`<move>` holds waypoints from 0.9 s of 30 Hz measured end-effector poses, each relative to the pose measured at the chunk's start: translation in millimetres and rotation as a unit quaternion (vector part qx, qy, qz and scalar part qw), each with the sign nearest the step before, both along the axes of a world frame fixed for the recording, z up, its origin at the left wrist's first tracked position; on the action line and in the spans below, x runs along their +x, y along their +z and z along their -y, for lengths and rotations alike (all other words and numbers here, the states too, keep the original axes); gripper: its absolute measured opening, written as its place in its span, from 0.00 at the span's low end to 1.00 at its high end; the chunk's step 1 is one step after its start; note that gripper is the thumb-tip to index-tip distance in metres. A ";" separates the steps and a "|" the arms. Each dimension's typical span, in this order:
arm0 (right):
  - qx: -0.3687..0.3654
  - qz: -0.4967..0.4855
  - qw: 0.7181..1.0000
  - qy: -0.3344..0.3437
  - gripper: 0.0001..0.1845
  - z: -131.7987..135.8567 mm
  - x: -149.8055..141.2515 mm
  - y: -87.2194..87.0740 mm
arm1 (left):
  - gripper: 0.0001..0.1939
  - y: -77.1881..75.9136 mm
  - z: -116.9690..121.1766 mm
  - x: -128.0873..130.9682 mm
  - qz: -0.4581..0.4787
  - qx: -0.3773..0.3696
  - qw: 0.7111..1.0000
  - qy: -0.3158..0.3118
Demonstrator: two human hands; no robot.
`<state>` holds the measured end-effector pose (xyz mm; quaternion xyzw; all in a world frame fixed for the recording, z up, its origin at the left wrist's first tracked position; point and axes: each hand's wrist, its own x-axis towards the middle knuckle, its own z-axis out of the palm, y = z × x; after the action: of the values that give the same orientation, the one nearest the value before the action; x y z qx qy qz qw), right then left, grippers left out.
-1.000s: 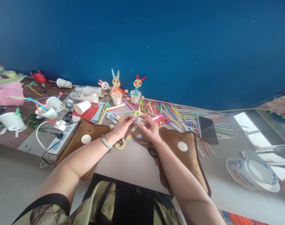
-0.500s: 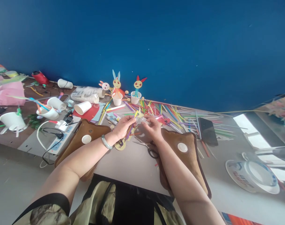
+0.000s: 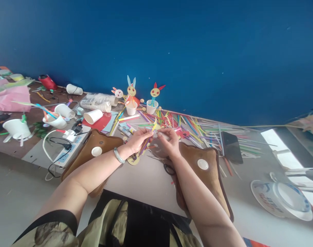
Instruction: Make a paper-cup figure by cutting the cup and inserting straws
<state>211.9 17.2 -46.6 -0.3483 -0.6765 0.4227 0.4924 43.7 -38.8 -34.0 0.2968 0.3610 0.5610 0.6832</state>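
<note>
My left hand (image 3: pixel 141 140) is closed around thin purple and yellow stems (image 3: pixel 145 144) that look like pipe cleaners. Their yellow tips (image 3: pixel 154 126) poke out above the fingers. Close by on the right, my right hand (image 3: pixel 170 141) is closed in a pinch. Whatever small thing lies between its fingertips is too hidden to make out. Below the hands, black-handled scissors (image 3: pixel 168 168) lie on the table, partly behind my right forearm. A tan round cutout (image 3: pixel 133 160) sits under my left wrist.
Rabbit-faced figures stand in white paper cups (image 3: pixel 131 108) by the blue wall. Coloured stems (image 3: pixel 197 132) litter the table's back. Brown cushions (image 3: pixel 105 140) flank my arms. A power strip (image 3: pixel 73 148) is on the left; a phone (image 3: pixel 231 147) and a patterned lidded bowl (image 3: pixel 282 199) are right.
My hands have come slightly closer together, fingertips nearly meeting. The whole scene has shifted a little to the right in view. The stems stay in my left hand.
</note>
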 end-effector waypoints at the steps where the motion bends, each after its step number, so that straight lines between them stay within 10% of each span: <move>1: 0.010 0.006 1.000 -0.001 0.14 0.5 -0.1 1.0 | 0.19 0.0 -0.1 -0.1 0.004 -0.004 1.000 -0.001; 27: 0.113 0.051 0.992 -0.014 0.10 5.8 -6.5 6.4 | 0.16 2.9 -0.7 0.0 0.020 -0.028 0.999 0.035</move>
<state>205.4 11.4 -40.2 -0.3212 -0.7389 0.3183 0.4995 43.7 -38.1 -31.1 0.2535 0.3735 0.5796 0.6785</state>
